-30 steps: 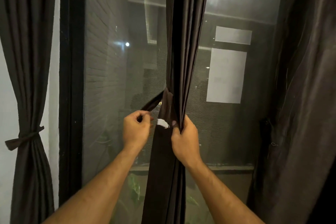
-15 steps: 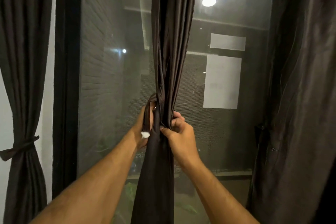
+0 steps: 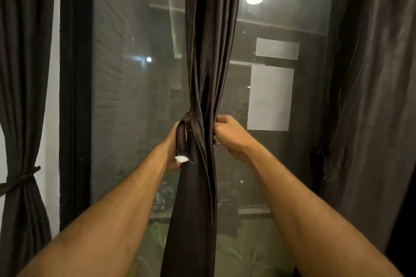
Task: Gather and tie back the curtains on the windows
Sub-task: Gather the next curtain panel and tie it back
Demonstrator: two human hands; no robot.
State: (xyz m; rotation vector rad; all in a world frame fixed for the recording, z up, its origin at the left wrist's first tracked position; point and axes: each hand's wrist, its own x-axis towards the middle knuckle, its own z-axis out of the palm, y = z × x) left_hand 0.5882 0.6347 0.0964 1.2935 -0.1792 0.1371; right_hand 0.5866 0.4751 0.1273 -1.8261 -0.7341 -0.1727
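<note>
Curtain (image 3: 209, 69) hangs bunched mid-window against dark glass (image 3: 135, 96); my left hand (image 3: 172, 148) grips its tie-band (image 3: 181, 139), right hand (image 3: 231, 137) pinches the folds. Far left, another curtain (image 3: 22, 96) sits tied.

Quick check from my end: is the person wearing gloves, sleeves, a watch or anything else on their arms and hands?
Nothing is worn that the view shows. Both forearms are bare from the bottom edge of the picture up to the wrists, with no sleeve, watch or band. The left hand and right hand are bare too: no gloves, and no ring visible on the fingers that show.
</note>
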